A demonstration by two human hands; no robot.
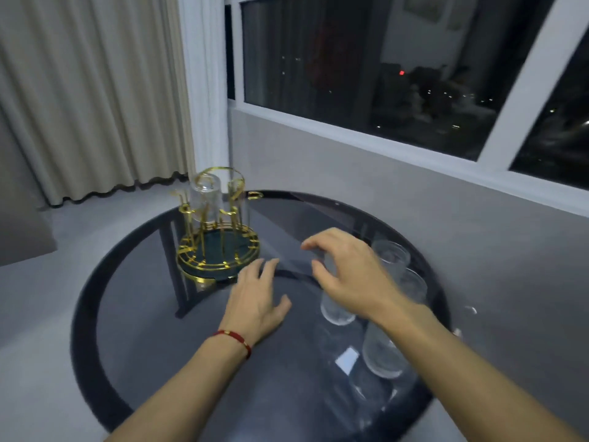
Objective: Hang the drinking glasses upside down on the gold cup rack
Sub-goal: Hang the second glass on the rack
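Note:
The gold cup rack stands at the back left of the round dark glass table. One clear glass hangs upside down on it, and a fainter second glass shows beside it. Several clear drinking glasses stand at the table's right: one glass under my right hand, a near glass and two far glasses. My right hand curls over the top of the glass, fingers apart; contact is unclear. My left hand hovers open just in front of the rack's base, holding nothing.
A grey wall with a white-framed dark window runs behind the table on the right. Beige curtains hang at the left, reaching the grey floor. The table's black rim curves close to me on the left.

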